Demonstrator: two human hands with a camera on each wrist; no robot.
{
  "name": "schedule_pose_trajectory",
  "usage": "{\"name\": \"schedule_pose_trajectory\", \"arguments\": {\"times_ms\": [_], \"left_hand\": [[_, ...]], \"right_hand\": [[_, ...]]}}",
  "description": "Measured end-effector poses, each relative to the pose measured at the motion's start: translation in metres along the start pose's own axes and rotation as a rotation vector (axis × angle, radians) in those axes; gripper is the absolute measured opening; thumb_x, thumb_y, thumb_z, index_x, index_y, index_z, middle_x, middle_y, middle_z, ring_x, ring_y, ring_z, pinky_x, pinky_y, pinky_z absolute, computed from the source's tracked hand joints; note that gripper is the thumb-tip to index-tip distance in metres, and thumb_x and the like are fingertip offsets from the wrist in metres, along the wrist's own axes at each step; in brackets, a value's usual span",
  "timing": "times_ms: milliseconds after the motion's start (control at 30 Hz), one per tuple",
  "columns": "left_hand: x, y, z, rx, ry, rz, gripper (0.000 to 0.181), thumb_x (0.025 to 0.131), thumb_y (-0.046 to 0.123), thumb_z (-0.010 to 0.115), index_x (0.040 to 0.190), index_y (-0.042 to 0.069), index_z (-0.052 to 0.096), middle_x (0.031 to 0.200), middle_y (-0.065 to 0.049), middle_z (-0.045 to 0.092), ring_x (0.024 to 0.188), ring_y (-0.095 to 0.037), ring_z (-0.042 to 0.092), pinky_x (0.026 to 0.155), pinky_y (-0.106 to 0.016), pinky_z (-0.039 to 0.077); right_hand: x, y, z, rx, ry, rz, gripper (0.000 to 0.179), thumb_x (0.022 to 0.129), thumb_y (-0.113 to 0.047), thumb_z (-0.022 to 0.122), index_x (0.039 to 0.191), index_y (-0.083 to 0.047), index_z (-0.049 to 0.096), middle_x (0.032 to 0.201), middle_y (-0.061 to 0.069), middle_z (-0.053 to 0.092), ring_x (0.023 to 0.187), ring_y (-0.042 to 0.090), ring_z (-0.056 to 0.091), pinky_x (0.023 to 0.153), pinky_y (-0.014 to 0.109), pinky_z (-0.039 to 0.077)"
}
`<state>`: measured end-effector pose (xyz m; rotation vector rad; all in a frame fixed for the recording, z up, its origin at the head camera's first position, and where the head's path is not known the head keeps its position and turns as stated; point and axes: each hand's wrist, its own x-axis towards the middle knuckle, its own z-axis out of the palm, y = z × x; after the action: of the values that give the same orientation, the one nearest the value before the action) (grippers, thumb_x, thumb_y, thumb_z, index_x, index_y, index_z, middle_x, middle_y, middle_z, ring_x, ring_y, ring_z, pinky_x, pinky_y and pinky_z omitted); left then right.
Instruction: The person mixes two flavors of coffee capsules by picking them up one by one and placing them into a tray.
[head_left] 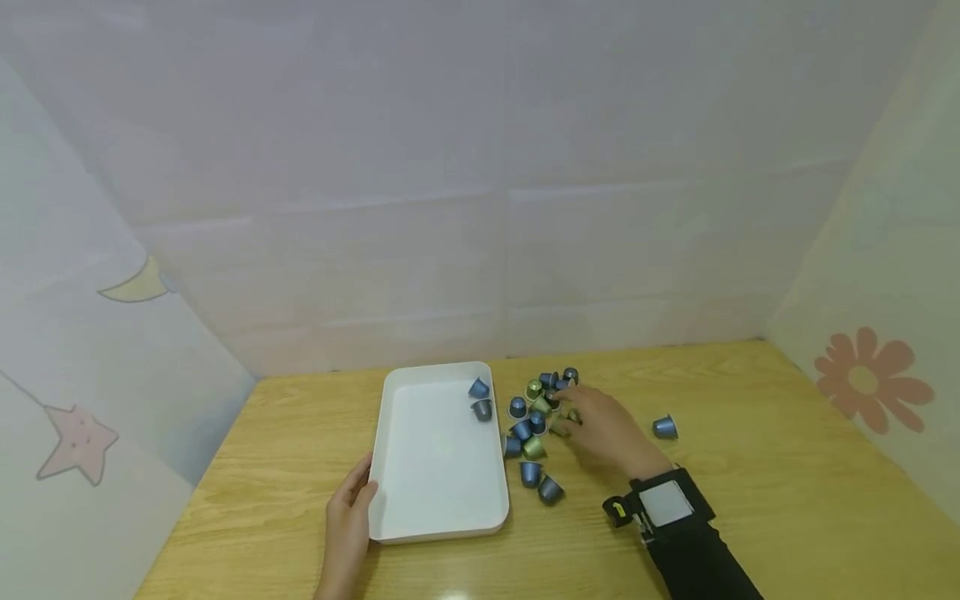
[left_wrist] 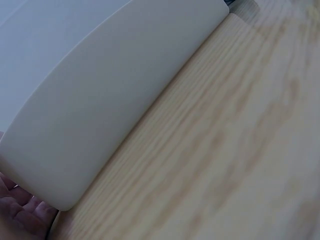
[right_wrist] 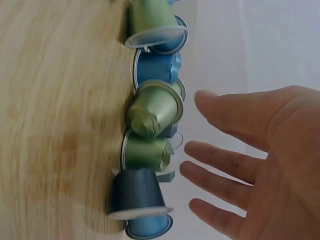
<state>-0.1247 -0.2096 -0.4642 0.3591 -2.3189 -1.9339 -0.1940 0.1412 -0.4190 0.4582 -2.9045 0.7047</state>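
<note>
A white rectangular tray [head_left: 438, 483] lies on the wooden table, with a blue coffee capsule [head_left: 478, 388] and a dark grey one [head_left: 482, 409] inside near its right wall. My left hand [head_left: 348, 517] grips the tray's left side, thumb at the rim and fingers along the outer wall. Right of the tray is a loose pile of blue, green and dark capsules. Over the pile's right side reaches my right hand [head_left: 603, 425]. In the right wrist view its fingers [right_wrist: 220, 157] are spread, with a gap to the green capsule [right_wrist: 152, 110] and nothing held.
One blue capsule [head_left: 664, 427] lies apart, right of the right hand. A blue capsule [head_left: 530, 474] and a dark one [head_left: 551, 490] sit at the pile's near end. A pale wall sheet [head_left: 420, 275] rises behind the table [head_left: 292, 450], with decorated sheets at both sides.
</note>
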Motion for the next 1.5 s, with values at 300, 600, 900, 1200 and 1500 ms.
{"name": "schedule_pose_trajectory", "arguments": {"times_ms": [300, 600, 900, 1200, 1500], "left_hand": [[-0.001, 0.000, 0.000, 0.016, 0.007, -0.007, 0.044, 0.097, 0.011, 0.043, 0.140, 0.003, 0.043, 0.147, -0.020, 0.044, 0.129, -0.025, 0.041, 0.078, 0.002, 0.036], [0.002, 0.000, 0.000, 0.033, 0.005, -0.009, 0.044, 0.097, 0.011, 0.042, 0.140, 0.003, 0.042, 0.148, -0.018, 0.043, 0.131, -0.023, 0.039, 0.080, 0.004, 0.035], [0.003, 0.001, 0.000, 0.047, -0.004, -0.023, 0.045, 0.097, 0.013, 0.042, 0.141, 0.002, 0.040, 0.148, -0.019, 0.042, 0.132, -0.024, 0.039, 0.099, -0.019, 0.042], [0.002, 0.000, -0.002, 0.046, 0.006, -0.010, 0.044, 0.096, 0.010, 0.043, 0.139, 0.001, 0.043, 0.146, -0.021, 0.044, 0.130, -0.025, 0.041, 0.095, -0.015, 0.043], [0.002, -0.003, 0.001, 0.028, 0.011, 0.022, 0.043, 0.096, 0.007, 0.043, 0.138, 0.002, 0.044, 0.145, -0.021, 0.045, 0.128, -0.026, 0.043, 0.094, -0.017, 0.046]], "right_hand": [[-0.007, 0.017, -0.003, -0.005, -0.041, 0.058, 0.046, 0.083, -0.012, 0.066, 0.127, -0.002, 0.056, 0.125, 0.023, 0.062, 0.106, 0.038, 0.059, 0.089, 0.055, 0.050], [-0.009, 0.027, -0.009, -0.018, -0.006, 0.052, 0.045, 0.084, -0.013, 0.065, 0.128, -0.003, 0.056, 0.122, 0.023, 0.063, 0.099, 0.035, 0.061, 0.082, 0.053, 0.053], [-0.012, 0.042, -0.018, 0.037, -0.049, 0.087, 0.043, 0.091, -0.017, 0.058, 0.130, 0.000, 0.052, 0.132, 0.027, 0.056, 0.113, 0.041, 0.053, 0.090, 0.057, 0.048], [-0.010, 0.049, -0.013, 0.063, -0.090, 0.073, 0.036, 0.099, -0.010, 0.041, 0.130, 0.005, 0.050, 0.127, 0.030, 0.058, 0.107, 0.040, 0.057, 0.088, 0.056, 0.049], [-0.015, 0.051, -0.012, 0.039, -0.116, 0.083, 0.034, 0.095, 0.000, 0.043, 0.127, 0.008, 0.050, 0.122, 0.030, 0.061, 0.107, 0.042, 0.057, 0.088, 0.055, 0.050]]}}
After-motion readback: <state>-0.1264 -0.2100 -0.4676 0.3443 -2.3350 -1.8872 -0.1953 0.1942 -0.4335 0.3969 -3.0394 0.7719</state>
